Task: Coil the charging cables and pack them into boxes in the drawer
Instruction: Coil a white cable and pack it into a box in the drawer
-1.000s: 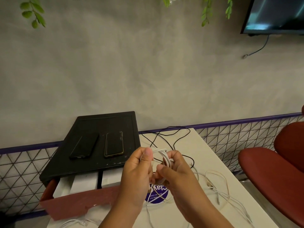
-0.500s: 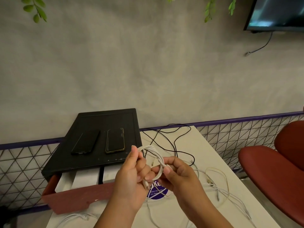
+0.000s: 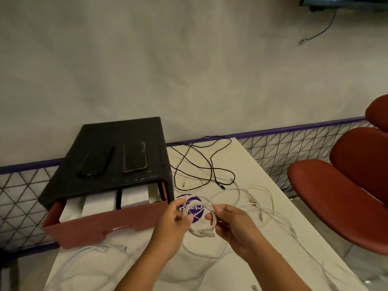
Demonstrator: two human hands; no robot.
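above the surface [image 3: 247,164], a coiled white cable [image 3: 202,220] is pinched at opposite sides by the left hand [image 3: 172,223] and right hand [image 3: 233,222], so the loops hold shape before boxing in the drawer [image 3: 100,225] just beside.

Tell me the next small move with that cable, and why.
Probably carry the coiled white cable left to the drawer and lay it in one of the white boxes. The left hand and right hand both pinch it, it looks fully looped with its plug end hanging low, and the drawer stands open just beside the left hand.
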